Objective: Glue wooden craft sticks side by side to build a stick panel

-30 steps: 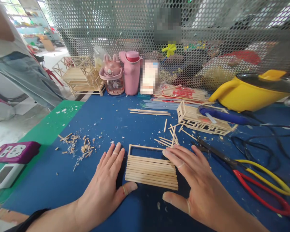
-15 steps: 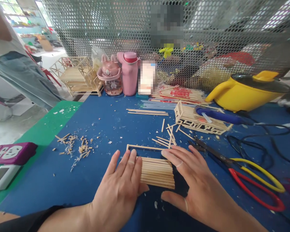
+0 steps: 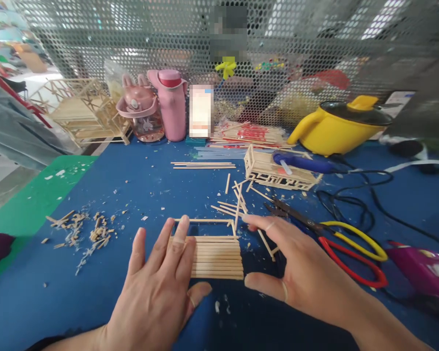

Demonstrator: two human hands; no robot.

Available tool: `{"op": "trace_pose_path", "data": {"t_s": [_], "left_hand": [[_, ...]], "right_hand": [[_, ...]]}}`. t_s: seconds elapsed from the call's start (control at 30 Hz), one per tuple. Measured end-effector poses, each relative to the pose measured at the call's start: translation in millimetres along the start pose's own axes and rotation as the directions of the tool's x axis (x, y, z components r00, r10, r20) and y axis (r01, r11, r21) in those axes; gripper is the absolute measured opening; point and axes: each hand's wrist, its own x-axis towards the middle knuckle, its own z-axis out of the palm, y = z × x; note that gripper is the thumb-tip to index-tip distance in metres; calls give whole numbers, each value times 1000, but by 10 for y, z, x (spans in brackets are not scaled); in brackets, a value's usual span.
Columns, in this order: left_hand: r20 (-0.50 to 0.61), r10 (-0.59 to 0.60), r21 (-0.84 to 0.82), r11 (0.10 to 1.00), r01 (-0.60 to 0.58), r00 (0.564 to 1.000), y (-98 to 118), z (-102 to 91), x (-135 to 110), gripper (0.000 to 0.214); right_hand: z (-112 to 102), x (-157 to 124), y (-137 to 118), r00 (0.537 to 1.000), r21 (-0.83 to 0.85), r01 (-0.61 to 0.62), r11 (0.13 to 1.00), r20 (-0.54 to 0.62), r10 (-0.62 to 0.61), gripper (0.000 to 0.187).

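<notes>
Stick panel point(image 3: 217, 259) — flat on the table point(image 3: 139, 190). Left hand point(image 3: 155, 278): grip spread flat over its left end, seemingly to steady it. Right hand point(image 3: 296, 263): grip wide, empty — thumb just beside the near right corner, perhaps to square it.

1. Left hand point(image 3: 153, 287) over stick panel's point(image 3: 217, 258) left end.
2. Right hand point(image 3: 300, 273) just beside panel's right edge.
3. Scissors point(image 3: 319, 228) on right, beyond right hand.
4. Blue tool point(image 3: 307, 163) atop stick model point(image 3: 261, 168), far side.

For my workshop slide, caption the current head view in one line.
Left hand over a wooden-stick panel, right hand beside it, with red-and-yellow-handled scissors on the blue table.
</notes>
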Motion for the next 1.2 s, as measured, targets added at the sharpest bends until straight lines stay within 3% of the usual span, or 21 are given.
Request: {"op": "trace_pose_path", "data": {"t_s": [0.1, 0.2, 0.4, 0.8, 1.07, 1.2], "left_hand": [[-33, 118, -26, 993, -119, 992, 102, 22, 104, 54], [-12, 172, -34, 984, -172, 985, 211, 124, 172, 54], [29, 172, -12, 985, -172, 985, 273, 265, 157, 47], [41, 158, 6, 987, -158, 987, 280, 224, 200, 46], [128, 151, 9, 988, -153, 980, 256, 183, 176, 46], [131, 134, -25, 991, -132, 982, 267, 195, 192, 48]], "right_hand": [[38, -31, -22, 994, 41, -65, 997, 90, 61, 67], [109, -55, -67, 993, 48, -98, 994, 77, 95, 63], [220, -99, -113, 997, 49, -73, 996, -19, 74, 54], [197, -46, -77, 1000, 32, 6, 999, 1, -6, 53], [349, -122, 24, 991, -127, 68, 990, -109, -82, 50], [368, -112, 55, 991, -167, 114, 979, -48, -123, 48]]}}
